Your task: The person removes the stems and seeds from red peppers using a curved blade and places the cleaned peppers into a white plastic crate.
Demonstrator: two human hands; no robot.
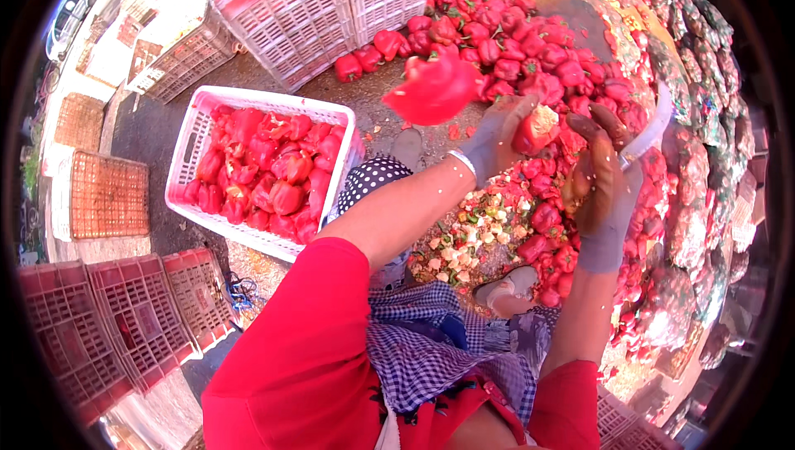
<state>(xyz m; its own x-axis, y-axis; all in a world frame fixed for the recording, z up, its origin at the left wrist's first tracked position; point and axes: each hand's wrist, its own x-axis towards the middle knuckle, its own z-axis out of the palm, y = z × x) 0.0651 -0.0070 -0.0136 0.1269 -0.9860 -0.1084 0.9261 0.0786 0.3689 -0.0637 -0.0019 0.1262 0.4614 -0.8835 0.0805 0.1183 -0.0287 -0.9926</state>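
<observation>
My left hand (495,142), in a grey glove, is closed around a red bell pepper (537,130) whose pale, seedy inside faces up. Just beside it my right hand (603,177), its glove grey and stained brown at the fingers, grips a knife with a curved blade (652,129); the palm hides most of the handle. A motion-blurred red pepper piece (435,90) hangs in the air to the left of my left hand, touching neither hand. Below my hands, pale pepper cores (464,239) and scraps lie on the ground.
A white crate (176,181) of cut red peppers stands at my left. A large pile of whole peppers (530,36) spreads ahead and right. Stacked crates (281,19) stand at the back, more red crates (124,317) at lower left. Filled mesh sacks (691,177) line the right.
</observation>
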